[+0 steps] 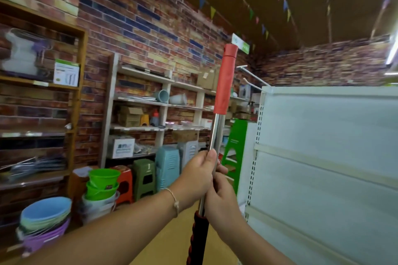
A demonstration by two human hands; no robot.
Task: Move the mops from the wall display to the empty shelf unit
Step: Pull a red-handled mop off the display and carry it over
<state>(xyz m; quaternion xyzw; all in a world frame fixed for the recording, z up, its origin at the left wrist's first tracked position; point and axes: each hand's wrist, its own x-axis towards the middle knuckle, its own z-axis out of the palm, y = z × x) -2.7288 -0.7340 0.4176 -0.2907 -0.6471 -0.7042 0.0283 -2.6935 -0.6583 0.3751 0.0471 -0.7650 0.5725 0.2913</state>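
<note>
I hold a mop upright in front of me by its shiny metal pole. Its red sleeve is at the top and a black-and-red ribbed grip sits lower down. The mop head is out of view. My left hand is wrapped around the pole, and my right hand grips it just below. The white shelf unit, with bare panels, stands immediately to the right of the mop.
A brick wall carries wooden shelves with boxes and cups. Plastic stools, green buckets and stacked basins crowd the floor at left. A green step stool stands by the white unit's end.
</note>
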